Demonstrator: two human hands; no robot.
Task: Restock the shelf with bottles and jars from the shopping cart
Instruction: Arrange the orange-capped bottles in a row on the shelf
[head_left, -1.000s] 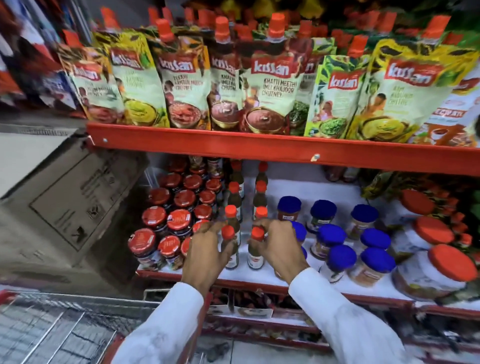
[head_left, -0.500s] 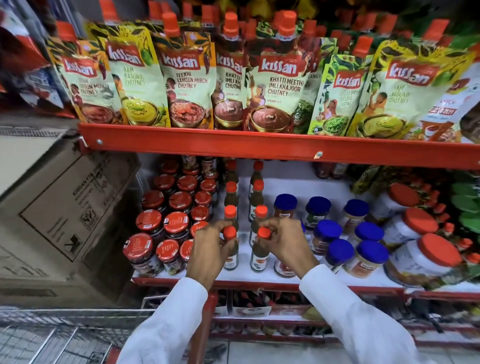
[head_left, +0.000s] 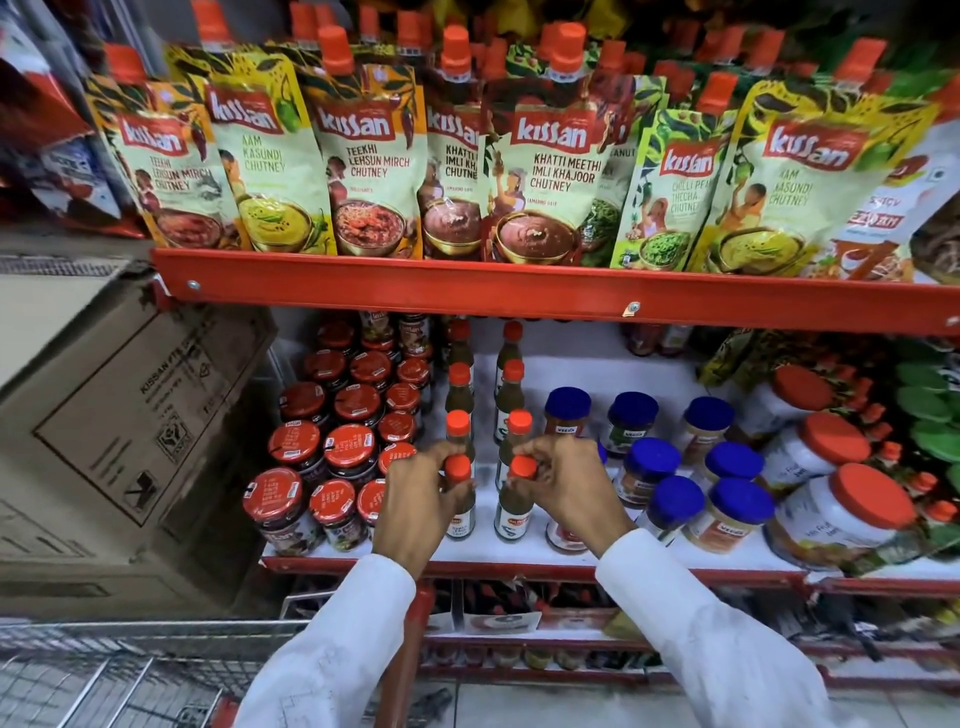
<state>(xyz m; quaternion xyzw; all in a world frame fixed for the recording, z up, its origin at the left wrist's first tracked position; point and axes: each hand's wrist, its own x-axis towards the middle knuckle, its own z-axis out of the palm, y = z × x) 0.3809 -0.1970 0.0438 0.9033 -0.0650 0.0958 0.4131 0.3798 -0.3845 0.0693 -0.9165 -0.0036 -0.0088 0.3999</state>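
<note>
Hands meet at the shelf (head_left: 519, 564) front: the left hand (head_left: 415, 499) grips the left bottle (head_left: 460, 499) below its orange cap, the right hand (head_left: 563, 486) pinches the right bottle (head_left: 511, 506) at the cap. Both bottles stand upright on the white shelf, red-lidded jars (head_left: 317, 457) at nine o'clock, blue-lidded jars (head_left: 691, 483) at three, shopping cart (head_left: 104, 670) at seven.

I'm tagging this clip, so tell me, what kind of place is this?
Most likely a grocery store aisle. Red retail shelving holds rows of Kissan chutney pouches above red-lidded jars, and a wire shopping cart stands below, while both hands set small orange-capped bottles on the shelf.
</note>
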